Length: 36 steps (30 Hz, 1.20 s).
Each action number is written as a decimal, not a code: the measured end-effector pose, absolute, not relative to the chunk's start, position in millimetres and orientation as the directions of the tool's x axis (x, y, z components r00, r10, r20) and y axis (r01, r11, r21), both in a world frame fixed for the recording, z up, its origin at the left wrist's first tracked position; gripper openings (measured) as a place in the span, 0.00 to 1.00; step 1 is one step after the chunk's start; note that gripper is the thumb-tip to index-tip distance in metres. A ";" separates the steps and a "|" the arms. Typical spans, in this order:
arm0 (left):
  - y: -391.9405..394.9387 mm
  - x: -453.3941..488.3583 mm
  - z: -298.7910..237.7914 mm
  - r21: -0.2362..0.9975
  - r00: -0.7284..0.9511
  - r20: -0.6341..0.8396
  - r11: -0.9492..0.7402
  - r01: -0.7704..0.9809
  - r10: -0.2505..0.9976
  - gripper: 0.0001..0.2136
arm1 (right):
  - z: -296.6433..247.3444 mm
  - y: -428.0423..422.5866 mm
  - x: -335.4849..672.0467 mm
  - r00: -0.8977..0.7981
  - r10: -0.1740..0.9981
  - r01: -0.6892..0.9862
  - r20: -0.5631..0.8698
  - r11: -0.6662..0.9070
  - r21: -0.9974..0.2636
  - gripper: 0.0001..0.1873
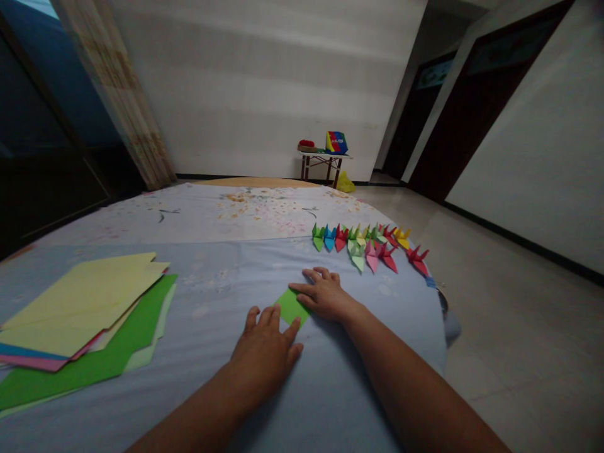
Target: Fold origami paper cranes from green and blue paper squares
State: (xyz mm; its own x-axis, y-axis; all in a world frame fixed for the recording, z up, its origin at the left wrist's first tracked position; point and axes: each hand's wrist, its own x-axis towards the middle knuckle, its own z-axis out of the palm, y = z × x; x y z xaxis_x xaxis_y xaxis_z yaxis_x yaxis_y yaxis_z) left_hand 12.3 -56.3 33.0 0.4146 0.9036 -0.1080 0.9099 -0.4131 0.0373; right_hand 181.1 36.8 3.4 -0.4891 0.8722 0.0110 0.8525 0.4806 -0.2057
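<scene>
A small green square of paper [291, 306] lies flat on the blue cloth, turned so that a corner points toward me. My left hand [267, 343] rests at its lower left side, fingers spread, with fingertips on or at the paper's edge. Across the upper right side of the paper lies my right hand [325, 294], its fingers stretched out and apart, pressing on the edge. Neither hand grips anything. Beyond my right hand stand several folded paper cranes [357, 255] in green, blue, red, pink and yellow, grouped near the table's right edge.
A stack of coloured paper sheets [85, 296], yellow on top with green below, lies at the left. The table [226, 270] has a rounded edge and a floral cloth [198, 214] at the far side. A small stand [325, 156] with a colourful bag [336, 143] is by the wall.
</scene>
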 end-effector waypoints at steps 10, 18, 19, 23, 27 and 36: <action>-55.5 9.4 35.7 0.062 0.438 -0.098 -0.434 0.899 0.894 0.20 | 7.1 41.6 203.3 -0.410 0.912 0.890 -0.015 0.397 -0.224 0.22; -41.8 -5.9 38.2 0.103 0.499 -0.050 -0.492 0.864 0.865 0.16 | 6.4 42.3 206.6 -0.399 0.916 0.869 0.041 0.392 -0.301 0.27; -38.3 -7.6 35.7 0.112 0.494 -0.015 -0.490 0.865 0.869 0.16 | 6.7 42.0 206.3 -0.403 0.913 0.859 0.058 0.399 -0.320 0.26; -25.4 -10.0 23.4 0.141 0.432 0.106 -0.444 0.885 0.896 0.14 | 7.6 39.3 202.6 -0.409 0.906 0.825 0.112 0.420 -0.379 0.16; -20.7 -8.1 17.1 0.161 0.398 0.183 -0.427 0.890 0.899 0.12 | 5.7 35.4 193.8 -0.404 0.909 0.836 0.103 0.412 -0.363 0.15; -12.9 -10.5 8.2 0.270 0.276 0.248 -0.340 0.901 0.929 0.18 | 4.4 31.7 180.0 -0.389 0.911 0.750 0.139 0.400 -0.527 0.11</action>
State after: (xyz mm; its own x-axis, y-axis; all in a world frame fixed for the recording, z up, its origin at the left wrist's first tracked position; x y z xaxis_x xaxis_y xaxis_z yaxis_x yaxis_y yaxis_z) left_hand -10.5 -12.9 8.2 0.2759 0.9287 0.2477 0.9009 -0.3397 0.2700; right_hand 180.0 31.7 4.4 -0.3888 0.9108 0.1386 0.7498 0.4002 -0.5270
